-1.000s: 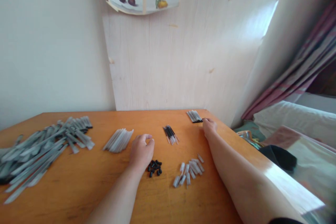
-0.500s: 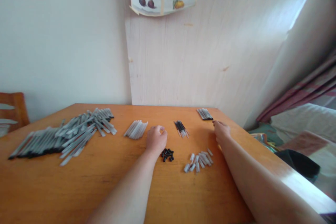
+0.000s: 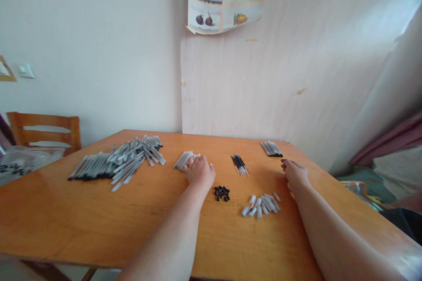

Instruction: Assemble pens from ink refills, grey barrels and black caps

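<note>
My left hand (image 3: 200, 173) lies palm down over the right end of a row of whitish translucent tubes (image 3: 183, 159), with its fingers apart on them. Part of the row is hidden under this hand. To the right, my right hand (image 3: 296, 174) hovers over the table, its fingers loosely bent and slightly apart, with nothing visible in them. Just beyond its fingertips lies a small row of black-ended clear pens (image 3: 272, 149). Thin black-and-white pen refills (image 3: 240, 164) lie between the hands. Closer to me are small black plugs (image 3: 222, 193) and short clear caps (image 3: 261, 205).
A large heap of clear, black-ended pens (image 3: 118, 160) covers the left part of the wooden table (image 3: 99, 224). A wooden chair (image 3: 49, 129) and a plastic bag (image 3: 31, 160) stand beyond the left edge. Fruit pictures (image 3: 227, 0) hang on the wall behind.
My left hand has moved left and turned palm down over the tubes. My right hand has drawn slightly away from the pens at the back. The camera view has swung left.
</note>
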Demonstrator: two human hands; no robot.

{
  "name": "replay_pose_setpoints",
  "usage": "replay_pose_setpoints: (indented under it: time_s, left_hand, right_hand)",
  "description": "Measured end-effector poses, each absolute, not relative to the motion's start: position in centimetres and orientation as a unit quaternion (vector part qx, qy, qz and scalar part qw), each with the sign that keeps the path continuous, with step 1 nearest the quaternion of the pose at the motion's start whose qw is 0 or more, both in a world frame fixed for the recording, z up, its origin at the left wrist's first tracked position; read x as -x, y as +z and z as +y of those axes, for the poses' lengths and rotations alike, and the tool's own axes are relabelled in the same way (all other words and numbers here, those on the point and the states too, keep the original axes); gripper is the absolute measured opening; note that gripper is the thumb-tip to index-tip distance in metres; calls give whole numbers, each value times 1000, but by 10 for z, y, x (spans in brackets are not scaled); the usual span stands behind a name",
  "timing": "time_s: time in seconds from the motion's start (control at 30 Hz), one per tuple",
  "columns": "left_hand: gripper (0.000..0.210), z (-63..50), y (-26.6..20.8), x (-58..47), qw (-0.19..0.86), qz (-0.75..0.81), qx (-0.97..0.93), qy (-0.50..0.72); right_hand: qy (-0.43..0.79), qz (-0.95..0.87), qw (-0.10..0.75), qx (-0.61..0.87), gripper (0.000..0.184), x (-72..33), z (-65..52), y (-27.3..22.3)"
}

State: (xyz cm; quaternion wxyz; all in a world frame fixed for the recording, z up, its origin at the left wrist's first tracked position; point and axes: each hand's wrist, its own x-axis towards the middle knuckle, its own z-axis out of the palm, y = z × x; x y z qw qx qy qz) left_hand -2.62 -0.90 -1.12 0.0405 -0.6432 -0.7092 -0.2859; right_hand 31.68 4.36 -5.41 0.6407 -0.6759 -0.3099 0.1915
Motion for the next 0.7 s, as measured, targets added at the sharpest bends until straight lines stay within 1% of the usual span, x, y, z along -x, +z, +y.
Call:
replay_pose_setpoints:
  time_s: [0.17,0.33,0.5,0.7]
  left_hand:
    - [29,-7,-14,27,31,-717,644,-264]
    - [30,-8,-11,27,49,-716,647,-256]
    - [24,-5,-14,29,35,-733,648,-204]
    - [21,0,-16,32,19,-727,656,-201]
  right_hand:
    - [194,-296,643,679,34,-317,48,-55]
    - [205,-279,652,675,35,-314,46,-51]
    - [203,-312,645,667,34,-311,42,-47]
    - [172,-361,628,667,32,-300,35,-35]
